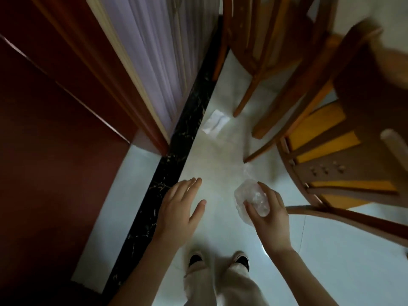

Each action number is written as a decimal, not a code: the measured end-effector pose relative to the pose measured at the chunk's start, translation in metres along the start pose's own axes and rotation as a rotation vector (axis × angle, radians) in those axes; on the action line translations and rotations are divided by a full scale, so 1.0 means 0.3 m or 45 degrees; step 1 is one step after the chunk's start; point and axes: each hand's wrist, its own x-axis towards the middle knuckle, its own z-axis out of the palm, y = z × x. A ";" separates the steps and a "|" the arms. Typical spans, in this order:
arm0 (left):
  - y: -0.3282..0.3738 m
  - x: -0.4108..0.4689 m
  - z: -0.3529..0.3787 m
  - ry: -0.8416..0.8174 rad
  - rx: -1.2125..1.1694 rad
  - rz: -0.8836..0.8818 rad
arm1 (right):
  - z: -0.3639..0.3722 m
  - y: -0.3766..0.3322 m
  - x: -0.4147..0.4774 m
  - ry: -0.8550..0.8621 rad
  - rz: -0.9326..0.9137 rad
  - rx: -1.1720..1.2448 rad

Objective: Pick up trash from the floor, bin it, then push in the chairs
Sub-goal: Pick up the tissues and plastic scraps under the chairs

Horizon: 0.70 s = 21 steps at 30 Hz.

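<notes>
Your right hand [268,214] curls its fingers [269,192] round a crumpled wad of clear, crinkly plastic [250,194], held above the glossy pale floor [220,155]. Your left hand [178,204] hovers beside it, flat and spread, holding nothing. Ahead, a flat, creased white paper [215,124] lies on the floor between a black veined marble strip [176,162] and the slanted legs of a wooden chair [260,40]. A slatted chair [331,171] stands at your right.

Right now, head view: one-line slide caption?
Right hand grips crumpled clear plastic wrapper; open left hand hovers; white paper scrap lies on pale floor.
</notes>
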 end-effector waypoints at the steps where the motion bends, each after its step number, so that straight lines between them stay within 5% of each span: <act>1: -0.007 0.019 -0.021 -0.009 0.003 0.015 | 0.006 -0.024 0.019 0.015 -0.011 -0.005; 9: -0.144 0.305 -0.022 -0.054 0.074 0.032 | 0.123 -0.052 0.300 0.016 0.026 -0.054; 21: -0.450 1.111 0.253 -0.211 0.126 0.140 | 0.337 0.107 0.994 0.007 0.281 -0.024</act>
